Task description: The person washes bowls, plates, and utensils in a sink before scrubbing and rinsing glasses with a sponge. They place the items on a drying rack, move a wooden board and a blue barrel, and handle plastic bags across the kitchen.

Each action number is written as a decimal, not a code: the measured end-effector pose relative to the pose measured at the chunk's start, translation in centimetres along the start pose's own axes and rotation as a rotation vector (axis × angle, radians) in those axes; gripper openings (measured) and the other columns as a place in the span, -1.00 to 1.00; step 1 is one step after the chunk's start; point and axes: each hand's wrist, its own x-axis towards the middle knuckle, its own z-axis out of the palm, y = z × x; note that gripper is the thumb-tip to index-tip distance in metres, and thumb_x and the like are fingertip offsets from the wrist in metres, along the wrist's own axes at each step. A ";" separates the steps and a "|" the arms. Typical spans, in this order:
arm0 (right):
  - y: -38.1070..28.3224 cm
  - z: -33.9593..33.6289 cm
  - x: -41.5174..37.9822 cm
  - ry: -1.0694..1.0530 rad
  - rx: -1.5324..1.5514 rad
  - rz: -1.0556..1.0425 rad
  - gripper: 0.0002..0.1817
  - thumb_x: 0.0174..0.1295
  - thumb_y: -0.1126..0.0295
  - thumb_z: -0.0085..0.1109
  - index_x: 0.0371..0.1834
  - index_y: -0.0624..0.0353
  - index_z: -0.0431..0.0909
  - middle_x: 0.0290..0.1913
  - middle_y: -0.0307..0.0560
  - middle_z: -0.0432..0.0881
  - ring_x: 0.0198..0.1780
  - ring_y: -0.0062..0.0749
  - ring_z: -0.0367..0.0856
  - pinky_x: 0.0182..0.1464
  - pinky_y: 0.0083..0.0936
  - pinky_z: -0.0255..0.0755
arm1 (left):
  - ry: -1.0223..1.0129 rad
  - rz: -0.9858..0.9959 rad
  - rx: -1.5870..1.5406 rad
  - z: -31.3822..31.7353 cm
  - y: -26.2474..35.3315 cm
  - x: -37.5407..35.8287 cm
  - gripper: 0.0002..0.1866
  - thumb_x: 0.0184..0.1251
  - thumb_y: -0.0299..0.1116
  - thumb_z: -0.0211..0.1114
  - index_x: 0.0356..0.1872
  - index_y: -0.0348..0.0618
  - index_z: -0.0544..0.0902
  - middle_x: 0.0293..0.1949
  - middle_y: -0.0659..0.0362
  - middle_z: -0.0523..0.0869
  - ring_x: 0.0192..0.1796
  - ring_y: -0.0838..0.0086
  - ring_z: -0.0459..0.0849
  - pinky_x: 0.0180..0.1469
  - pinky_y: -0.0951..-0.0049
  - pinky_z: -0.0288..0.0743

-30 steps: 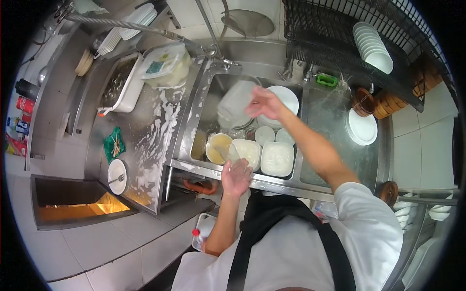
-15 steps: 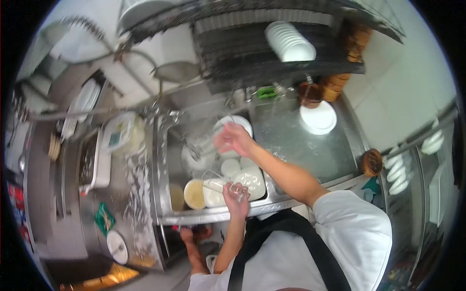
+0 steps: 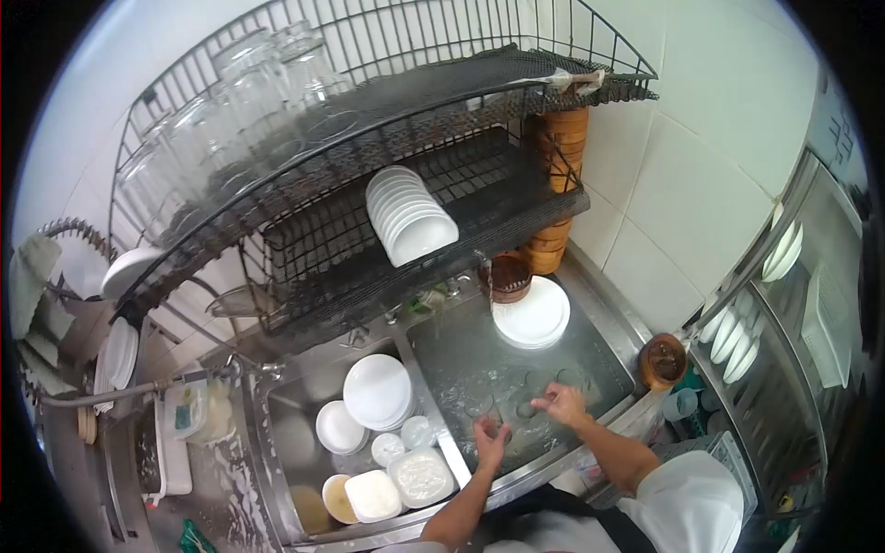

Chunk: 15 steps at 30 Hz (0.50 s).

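Note:
My left hand (image 3: 491, 441) is closed low over the water-filled right basin (image 3: 553, 433), its fingers curled beside a faint, clear glass (image 3: 479, 404). To its right, my right hand (image 3: 562, 405) is also closed, next to another see-through glass (image 3: 526, 409). Water and glare blur the outlines of both glasses, and the exact grip is hard to make out. Further round outlines show in the water beyond my right hand. A stack of white plates (image 3: 532, 313) stands at the back of this basin, beside a brown wooden bowl (image 3: 506, 277).
The left basin holds white plates (image 3: 378, 391), small bowls (image 3: 341, 427) and square white dishes (image 3: 421, 477). Overhead hangs a black wire rack (image 3: 461, 101) with glass mugs (image 3: 249, 101) and white bowls (image 3: 410, 221). Bamboo steamers (image 3: 551, 244) are stacked behind.
Both hands have moved from the left basin to the right one, down at the water. The camera view has shifted, showing more of the rack above.

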 end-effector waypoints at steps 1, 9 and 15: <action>1.3 0.4 0.4 -0.016 -0.061 -0.008 -0.42 -0.07 -0.28 0.43 -0.36 0.04 0.66 -0.44 -0.03 0.72 -0.34 -0.08 0.71 -0.25 -0.20 0.54 | 0.025 0.038 0.132 0.6 -1.2 0.4 -0.37 0.18 -0.37 0.49 0.21 -0.23 0.33 0.02 0.00 0.54 0.12 0.24 0.55 0.21 0.24 0.43; 4.9 2.7 3.0 -0.384 -0.332 0.041 -0.41 0.14 -0.24 0.23 -0.03 0.03 0.62 -0.12 0.13 0.71 0.01 0.18 0.65 0.07 0.05 0.48 | -0.052 0.132 1.030 0.2 -15.1 3.7 -0.49 0.18 -0.17 0.40 0.12 -0.13 0.54 0.14 -0.07 0.61 0.16 0.04 0.60 0.20 0.11 0.47; 12.4 8.0 4.1 -0.520 -0.507 0.042 -0.34 0.22 -0.19 0.15 0.30 -0.05 0.46 0.24 0.10 0.55 0.29 0.14 0.45 0.33 0.02 0.30 | -0.304 -0.051 0.813 -1.2 -17.0 3.9 -0.47 0.36 -0.15 0.26 0.28 -0.17 0.50 0.29 -0.04 0.50 0.29 0.02 0.48 0.40 0.04 0.24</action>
